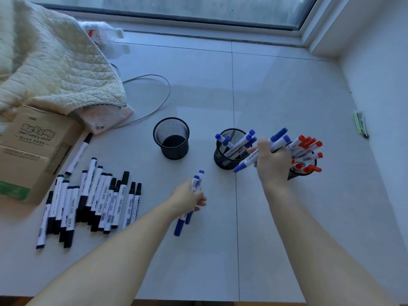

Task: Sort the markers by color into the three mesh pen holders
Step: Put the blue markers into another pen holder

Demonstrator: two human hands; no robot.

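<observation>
Three black mesh pen holders stand in a row on a pale worktop: the left holder has no markers in it, the middle holder has blue markers in it, and the right holder, partly hidden, has red markers in it. The left hand has its fingers curled round a few blue-capped markers near the worktop, while the right hand grips a bundle of blue-capped markers between the middle and right holders. Many black markers lie side by side at the left, beside a cardboard box under a cream quilt.
</observation>
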